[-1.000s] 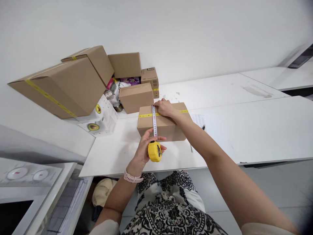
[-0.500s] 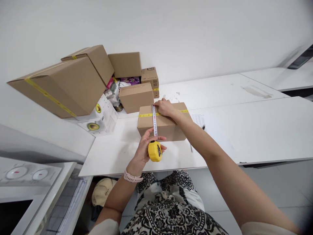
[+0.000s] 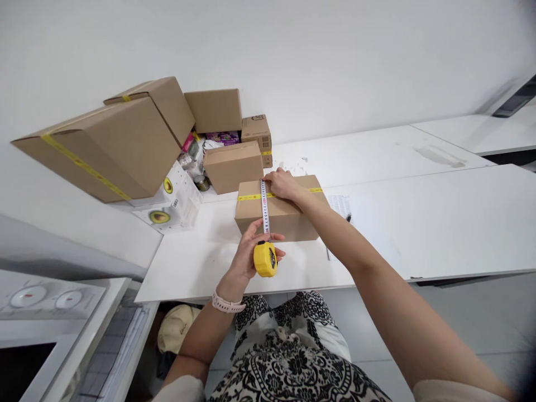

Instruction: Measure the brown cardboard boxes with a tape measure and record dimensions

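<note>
A small cardboard box (image 3: 288, 215) sealed with yellow tape sits on the white table (image 3: 419, 223) in front of me. My left hand (image 3: 247, 254) is closed around a yellow tape measure case (image 3: 265, 259) at the box's near edge. The white tape blade (image 3: 264, 205) runs from the case across the box top to its far edge. There my right hand (image 3: 283, 184) pinches the blade's end down against the box.
Several cardboard boxes (image 3: 125, 139) are piled at the left and back against the wall, above white avocado-printed cartons (image 3: 171, 204). A printed sheet and a pen (image 3: 343, 209) lie right of the measured box. A white appliance (image 3: 50, 312) stands low left.
</note>
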The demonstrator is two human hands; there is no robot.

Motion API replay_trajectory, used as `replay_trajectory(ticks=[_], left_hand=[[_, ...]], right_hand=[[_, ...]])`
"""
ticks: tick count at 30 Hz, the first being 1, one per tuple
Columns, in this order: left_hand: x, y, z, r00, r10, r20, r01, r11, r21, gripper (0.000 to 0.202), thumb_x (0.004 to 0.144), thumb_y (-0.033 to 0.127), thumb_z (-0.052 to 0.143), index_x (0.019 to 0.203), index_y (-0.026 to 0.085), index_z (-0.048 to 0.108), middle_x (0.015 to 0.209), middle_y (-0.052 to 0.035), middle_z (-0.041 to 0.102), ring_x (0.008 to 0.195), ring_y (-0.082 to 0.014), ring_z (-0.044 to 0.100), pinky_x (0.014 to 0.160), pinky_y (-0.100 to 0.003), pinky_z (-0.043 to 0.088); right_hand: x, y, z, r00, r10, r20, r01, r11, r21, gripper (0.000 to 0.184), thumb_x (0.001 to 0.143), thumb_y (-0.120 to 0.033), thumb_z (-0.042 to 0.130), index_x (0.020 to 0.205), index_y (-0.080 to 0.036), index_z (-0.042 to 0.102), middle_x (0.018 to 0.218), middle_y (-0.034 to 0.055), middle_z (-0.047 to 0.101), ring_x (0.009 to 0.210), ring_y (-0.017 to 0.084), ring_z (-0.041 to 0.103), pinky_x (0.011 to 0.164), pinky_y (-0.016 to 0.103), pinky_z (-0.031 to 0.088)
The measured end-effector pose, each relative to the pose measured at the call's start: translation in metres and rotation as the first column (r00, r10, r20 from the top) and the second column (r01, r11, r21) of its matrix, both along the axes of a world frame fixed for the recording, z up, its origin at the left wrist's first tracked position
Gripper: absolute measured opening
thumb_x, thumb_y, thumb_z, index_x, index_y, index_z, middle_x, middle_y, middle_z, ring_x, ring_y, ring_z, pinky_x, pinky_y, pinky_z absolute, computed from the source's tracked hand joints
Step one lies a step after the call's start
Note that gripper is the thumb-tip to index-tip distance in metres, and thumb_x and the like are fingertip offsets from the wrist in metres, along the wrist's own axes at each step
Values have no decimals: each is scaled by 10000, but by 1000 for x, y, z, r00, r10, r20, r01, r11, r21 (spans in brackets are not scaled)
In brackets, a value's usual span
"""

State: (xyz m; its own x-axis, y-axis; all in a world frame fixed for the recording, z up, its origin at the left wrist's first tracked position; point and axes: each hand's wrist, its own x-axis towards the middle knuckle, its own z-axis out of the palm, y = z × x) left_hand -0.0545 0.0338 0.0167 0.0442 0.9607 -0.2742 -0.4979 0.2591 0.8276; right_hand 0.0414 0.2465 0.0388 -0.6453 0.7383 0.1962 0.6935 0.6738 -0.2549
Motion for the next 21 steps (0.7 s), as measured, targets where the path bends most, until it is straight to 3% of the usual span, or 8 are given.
replay_trajectory(ticks=[17, 21], left_hand=[[1, 0, 1, 1000, 11, -26, -11, 1000, -1, 680, 793, 207, 702, 1365, 203, 333, 829, -48, 746, 544, -210, 715, 509, -296, 563], [1, 0, 2, 998, 48, -42, -48, 999, 14, 618, 754, 210, 723, 1289, 194, 413, 734, 4, 704, 520, -180, 677, 489, -262, 525]], right_hand=[[-1, 0, -1, 1000, -12, 8, 12, 1000, -3, 489, 920, -86, 384, 1294, -168, 688, 1157, 181, 718, 1166, 343, 558, 941, 453, 431], [0, 0, 7, 999, 30, -39, -30, 999, -17, 507, 914, -79, 395, 1363, -145, 621, 1374, 174, 612, 1237, 311, 543, 1028, 436, 414]])
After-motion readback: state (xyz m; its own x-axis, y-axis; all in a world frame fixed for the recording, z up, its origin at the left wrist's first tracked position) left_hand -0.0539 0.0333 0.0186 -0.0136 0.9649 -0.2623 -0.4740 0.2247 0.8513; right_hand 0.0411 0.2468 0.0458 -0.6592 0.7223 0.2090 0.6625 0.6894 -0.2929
